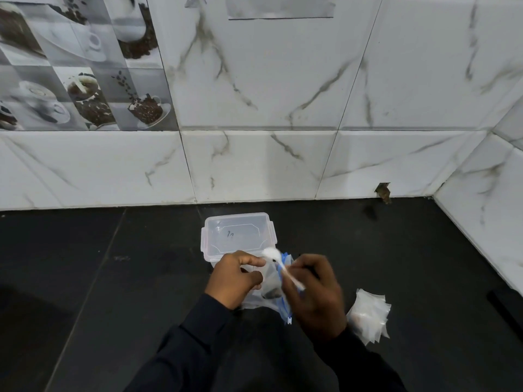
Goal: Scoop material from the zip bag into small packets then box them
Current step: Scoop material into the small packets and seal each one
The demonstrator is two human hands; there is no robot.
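My left hand pinches a small clear packet that holds a little dark material. My right hand grips a white plastic spoon by its handle, with the bowl raised just above the packet's mouth. Under and between both hands lies the zip bag, clear with a blue zip strip. Behind my hands stands a clear plastic box with its clip lid on. Both forearms are in dark sleeves.
A stack of empty small clear packets lies on the dark countertop to the right of my right hand. A white marble-tiled wall closes the back and the right side. A dark object lies at the right edge.
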